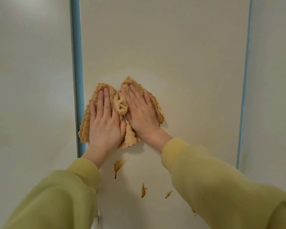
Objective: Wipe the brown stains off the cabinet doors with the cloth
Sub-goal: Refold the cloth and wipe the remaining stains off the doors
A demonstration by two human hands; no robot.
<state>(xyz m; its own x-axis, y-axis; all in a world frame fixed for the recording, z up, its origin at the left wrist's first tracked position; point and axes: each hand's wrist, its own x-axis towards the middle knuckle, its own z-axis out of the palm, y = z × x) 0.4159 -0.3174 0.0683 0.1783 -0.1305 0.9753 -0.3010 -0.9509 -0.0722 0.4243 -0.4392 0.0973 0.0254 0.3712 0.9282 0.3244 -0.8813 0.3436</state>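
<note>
While both hands lie flat on it, the tan, wavy-edged cloth [120, 104] sits spread against the middle cabinet door [163, 47], in the door's left half at about mid-height of the view. Its centre is bunched into folds between the two hands, and its left edge reaches the door's left border. Left hand [104, 123]: palm down on the left part of the cloth, fingers straight and together, pointing up; nothing is gripped, it only presses. Right hand [141, 113]: palm down on the right part, fingers straight and angled up and to the left, likewise pressing and not grasping. Brown stains lie below the cloth, apart from it, on the same door: a comb-shaped streak [118, 164] with one drip running down, just under the left wrist; a narrow vertical smear [143, 190] lower down; a short slanted mark [168, 194] to its right; and a small spot [193, 211] at the edge of the right sleeve [221, 187]. Both sleeves are yellow-green, the left sleeve [56, 195] covering the door's lower left corner. A blue strip [77, 63] runs vertically along the door's left edge, and a thinner blue line [245, 80] along its right edge. Pale panels [31, 80] flank the door on either side.
</note>
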